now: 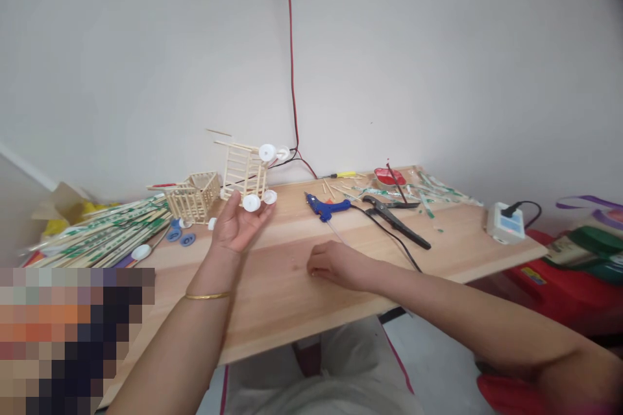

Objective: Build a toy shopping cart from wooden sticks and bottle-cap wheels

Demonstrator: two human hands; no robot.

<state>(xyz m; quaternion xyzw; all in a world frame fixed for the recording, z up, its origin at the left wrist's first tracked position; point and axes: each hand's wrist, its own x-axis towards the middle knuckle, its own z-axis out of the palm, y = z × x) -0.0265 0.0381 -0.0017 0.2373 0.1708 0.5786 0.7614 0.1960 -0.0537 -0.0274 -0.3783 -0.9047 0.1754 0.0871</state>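
My left hand [238,227] holds up a small model cart [242,168], a frame of thin wooden sticks with white round cap wheels [267,153]. The cart is tilted, its wheels facing right, and thin sticks jut out at its upper left. Low over the wooden table [272,298], my right hand [338,264] is closed with fingers curled; whatever they may hold is hidden. Beyond it lies a blue glue gun [327,207] with a glue stick at its rear. A black-handled cutting tool [396,224] lies to the right of the gun.
Left of the cart stands another stick frame [195,198], near blue caps [187,240] and a pile of wrapped sticks [121,230]. Loose sticks, a red-filled dish [389,177] and torn wrappers [440,189] lie at the back. A white power socket [505,223] sits at the right edge.
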